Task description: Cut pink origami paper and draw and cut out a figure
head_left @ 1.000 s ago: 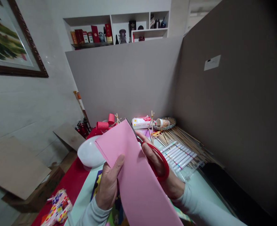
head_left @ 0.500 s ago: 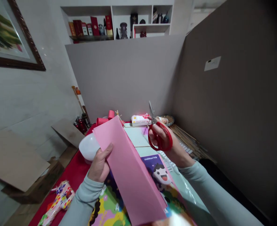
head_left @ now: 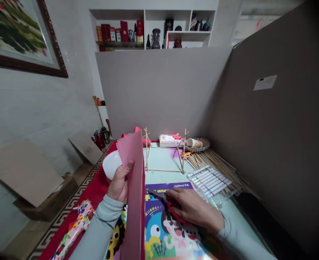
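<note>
My left hand [head_left: 118, 185] grips folded pink paper [head_left: 134, 213] near its upper left edge, thumb on the front face. The paper stands nearly upright, seen almost edge-on. Over a colourful origami book [head_left: 159, 245], my right hand [head_left: 193, 207] is closed on red-handled scissors [head_left: 159, 195], the blades pointing left towards the paper. Fingers partly cover the handles; whether the scissors touch the book I cannot tell. Behind the paper, a white rounded bowl-like object [head_left: 112, 164] is partly hidden.
A stick frame [head_left: 165, 170] stands towards the back of the table, before a tissue pack [head_left: 170, 140]. Markers [head_left: 210, 180] lie on the right beside many thin sticks [head_left: 224, 166]. A paper cup [head_left: 194, 143] rests in a woven basket [head_left: 206, 145]. A patterned balloon-like toy [head_left: 77, 227] lies left.
My right hand has come down with the scissors from above the table to the book, blades now pointing left. The pink paper has turned more upright and edge-on in my left hand.
</note>
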`<state>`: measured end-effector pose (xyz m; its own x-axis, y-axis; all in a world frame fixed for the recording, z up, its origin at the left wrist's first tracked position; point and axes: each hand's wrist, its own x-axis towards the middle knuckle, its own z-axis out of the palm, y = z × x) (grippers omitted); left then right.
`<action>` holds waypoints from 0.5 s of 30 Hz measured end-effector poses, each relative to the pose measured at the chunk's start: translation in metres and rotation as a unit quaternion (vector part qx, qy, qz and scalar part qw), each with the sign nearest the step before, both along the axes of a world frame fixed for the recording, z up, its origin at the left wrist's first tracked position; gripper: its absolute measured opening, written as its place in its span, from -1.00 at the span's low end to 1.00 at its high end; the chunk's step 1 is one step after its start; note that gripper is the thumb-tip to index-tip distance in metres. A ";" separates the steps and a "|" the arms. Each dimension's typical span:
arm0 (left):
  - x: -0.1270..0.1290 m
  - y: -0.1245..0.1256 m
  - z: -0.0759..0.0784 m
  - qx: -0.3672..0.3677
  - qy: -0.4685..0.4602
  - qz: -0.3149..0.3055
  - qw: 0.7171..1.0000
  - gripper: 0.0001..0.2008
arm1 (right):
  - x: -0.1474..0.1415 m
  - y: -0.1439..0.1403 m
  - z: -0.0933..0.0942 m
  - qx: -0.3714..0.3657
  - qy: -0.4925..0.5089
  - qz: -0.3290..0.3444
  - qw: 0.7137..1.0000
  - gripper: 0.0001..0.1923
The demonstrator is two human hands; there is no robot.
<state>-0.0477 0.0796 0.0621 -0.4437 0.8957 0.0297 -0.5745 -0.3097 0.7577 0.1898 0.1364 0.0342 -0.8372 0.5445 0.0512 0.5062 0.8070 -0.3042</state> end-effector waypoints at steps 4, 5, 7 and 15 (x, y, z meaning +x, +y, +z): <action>0.011 0.002 -0.005 -0.029 0.028 -0.036 0.999 -0.50 | -0.003 -0.004 -0.001 0.020 -0.013 0.018 1.000 -0.68; 0.013 0.003 -0.007 -0.039 0.034 -0.043 0.998 -0.49 | -0.003 -0.004 0.000 0.020 -0.013 0.023 0.999 -0.66; 0.017 0.005 -0.011 -0.061 0.043 -0.054 0.996 -0.49 | -0.003 -0.005 0.001 0.018 -0.013 0.031 0.999 -0.63; 0.023 0.013 -0.024 -0.134 0.085 -0.105 0.982 -0.46 | 0.005 0.002 0.006 -0.030 0.026 0.051 0.998 -0.74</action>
<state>-0.0248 0.0927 0.0381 -0.2573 0.9525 -0.1630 -0.4630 0.0266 0.8860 0.1947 0.1379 0.0397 -0.8857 0.4595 0.0655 0.4042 0.8329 -0.3780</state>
